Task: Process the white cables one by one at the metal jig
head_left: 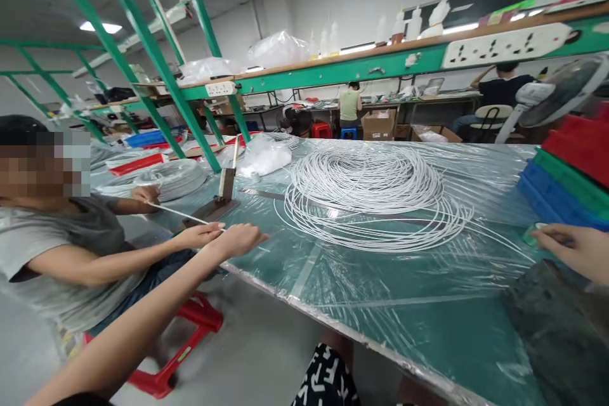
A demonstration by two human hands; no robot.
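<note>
My left hand (pixel 242 240) is closed at the near left table edge, beside a co-worker's hand (pixel 197 236). A thin white cable (pixel 178 211) stretches between the co-worker's two hands and runs up to my closed fingers, which hide its end. At the far right, my right hand (pixel 578 247) pinches a small green-and-white object (pixel 530 235), partly covered by the fingers. A large loose coil of white cable (pixel 366 184) lies between my hands, and a few strands trail right, close to my right hand.
Clear plastic film covers the green table (pixel 380 323). A metal lever tool (pixel 227 185) stands at the left, and a dark block-like thing (pixel 554 323) at the near right. Stacked bins (pixel 566 187) and a fan (pixel 556 98) are at the right. A red stool (pixel 190 336) is below left.
</note>
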